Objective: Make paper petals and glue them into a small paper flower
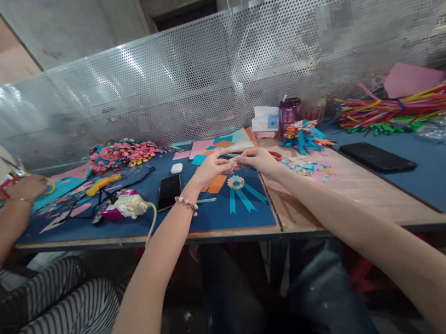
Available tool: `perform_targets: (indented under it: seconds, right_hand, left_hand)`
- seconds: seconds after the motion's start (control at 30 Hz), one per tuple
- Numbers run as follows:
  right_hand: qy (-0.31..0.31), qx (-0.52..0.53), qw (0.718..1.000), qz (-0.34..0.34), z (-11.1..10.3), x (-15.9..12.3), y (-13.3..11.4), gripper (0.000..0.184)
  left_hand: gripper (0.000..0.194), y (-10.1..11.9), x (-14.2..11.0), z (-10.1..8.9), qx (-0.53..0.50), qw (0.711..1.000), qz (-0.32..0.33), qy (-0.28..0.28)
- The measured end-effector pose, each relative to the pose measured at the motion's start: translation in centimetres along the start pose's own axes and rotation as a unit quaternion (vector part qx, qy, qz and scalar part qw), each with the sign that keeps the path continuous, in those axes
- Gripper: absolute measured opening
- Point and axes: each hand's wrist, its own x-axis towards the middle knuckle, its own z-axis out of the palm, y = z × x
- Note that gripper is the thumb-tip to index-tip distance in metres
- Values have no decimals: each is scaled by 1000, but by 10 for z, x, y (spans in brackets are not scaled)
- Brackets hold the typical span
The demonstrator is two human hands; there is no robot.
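Note:
My left hand point(212, 169) and my right hand point(259, 160) meet above the blue mat, fingertips pinched close together. Between them is a small pale piece, perhaps paper, too small to make out well. Just below lies a paper rosette point(236, 183) with a peach and teal flower head and several teal ribbon tails point(241, 200) spread towards me. Orange paper point(216, 184) rests under my left hand. Beside my right hand shows a red handle loop point(275, 155), and past it small paper scraps point(310, 168) are scattered.
At the left, a co-worker's hand point(29, 186) holds scissors point(16, 168) and peach paper. A phone point(169, 192), a white earbud case point(176, 168) and a corded glue gun point(129, 205) lie left of me. Finished rosettes point(305, 136), a purple cup point(290, 113) and a black phone point(377, 156) sit right.

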Motion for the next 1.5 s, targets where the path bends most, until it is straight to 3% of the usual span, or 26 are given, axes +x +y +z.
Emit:
perform_targets:
  seconds: [0.3, 0.5, 0.73, 0.83, 1.0, 1.3, 1.5]
  right_hand:
    - [-23, 13, 1000, -2, -1, 1, 0, 31]
    - [-8, 58, 998, 6, 0, 2, 4, 34]
    - [-14, 29, 999, -31, 0, 2, 3, 33]
    - [-21, 5, 999, -42, -1, 1, 0, 32]
    - [-31, -80, 993, -85, -1, 0, -5, 27]
    - [16, -238, 938, -253, 8, 2, -1, 12]
    - [6, -254, 929, -270, 8, 3, 3, 11]
  left_hand:
    - [67, -2, 2, -2, 21, 999, -16, 20]
    - [43, -1, 1, -1, -79, 995, -65, 1]
    - [22, -9, 4, -5, -176, 973, -140, -44]
    - [16, -8, 5, -5, -178, 977, -115, -32]
    - [28, -6, 4, -4, -140, 986, -91, 7]
    - [20, -14, 6, -7, -27, 997, -40, 63]
    - [18, -18, 9, -9, -25, 996, -37, 81]
